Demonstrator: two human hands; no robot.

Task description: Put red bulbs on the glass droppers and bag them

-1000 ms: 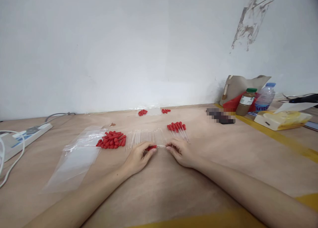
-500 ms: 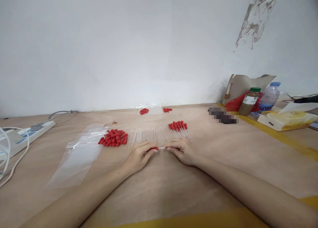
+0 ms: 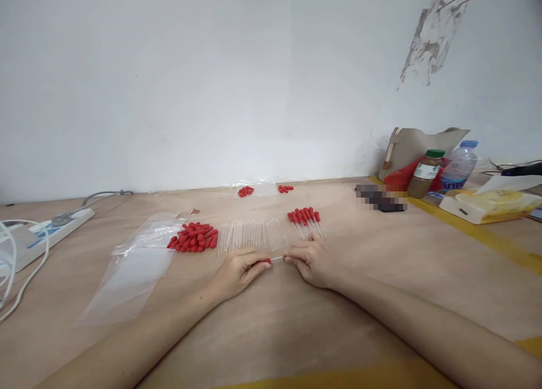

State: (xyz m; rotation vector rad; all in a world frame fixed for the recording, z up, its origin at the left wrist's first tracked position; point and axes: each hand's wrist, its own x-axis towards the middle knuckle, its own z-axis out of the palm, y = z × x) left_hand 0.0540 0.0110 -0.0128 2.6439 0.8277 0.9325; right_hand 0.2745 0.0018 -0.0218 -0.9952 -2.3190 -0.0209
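Note:
My left hand [image 3: 239,270] pinches a red rubber bulb [image 3: 266,261] at its fingertips. My right hand [image 3: 311,259] pinches a clear glass dropper tube [image 3: 277,258] that meets the bulb between the two hands. Just beyond lies a row of several bare clear tubes [image 3: 252,234]. A heap of red bulbs [image 3: 193,237] sits to their left. Several finished droppers with red tops [image 3: 305,219] lie to the right, just past my right hand.
Clear plastic bags [image 3: 131,265] lie at the left, with a white power strip and cables [image 3: 38,236] beyond. More red bulbs on plastic [image 3: 262,190] sit near the wall. A beige bag [image 3: 419,146], jar [image 3: 424,173], water bottle [image 3: 459,164] and tissue pack [image 3: 491,204] crowd the right.
Both hands have slid a little toward me on the table, still joined at the bulb and tube. Less of the red bulb shows past my left fingers.

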